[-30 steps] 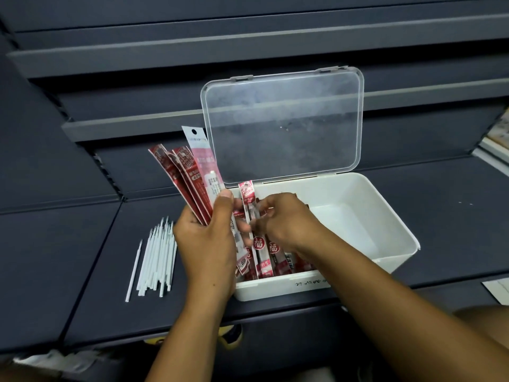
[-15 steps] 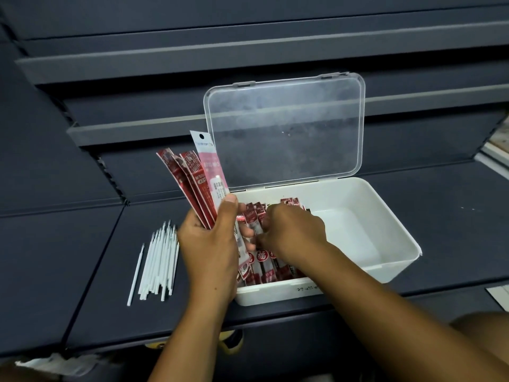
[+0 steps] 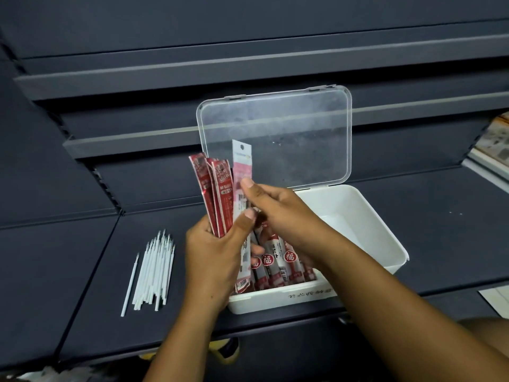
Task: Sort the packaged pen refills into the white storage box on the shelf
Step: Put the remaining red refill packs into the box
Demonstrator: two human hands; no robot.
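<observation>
The white storage box (image 3: 380,235) stands on the dark shelf with its clear lid (image 3: 275,133) raised at the back. Several red packaged refills (image 3: 275,266) lie side by side in its left half. My left hand (image 3: 217,255) grips a fan of red refill packets (image 3: 213,194) upright at the box's left edge. Among them stands a longer pink and white packet (image 3: 242,164). My right hand (image 3: 283,216) reaches across the box and pinches that pink packet between thumb and fingers.
A loose bundle of bare white refill tubes (image 3: 154,268) lies on the shelf left of the box. Tiered dark shelf ledges (image 3: 132,139) rise behind. Printed goods (image 3: 495,144) sit at the far right edge.
My right hand has risen out of the box and taken hold of the pink packet in my left hand's fan. The left hand has turned its packets more upright.
</observation>
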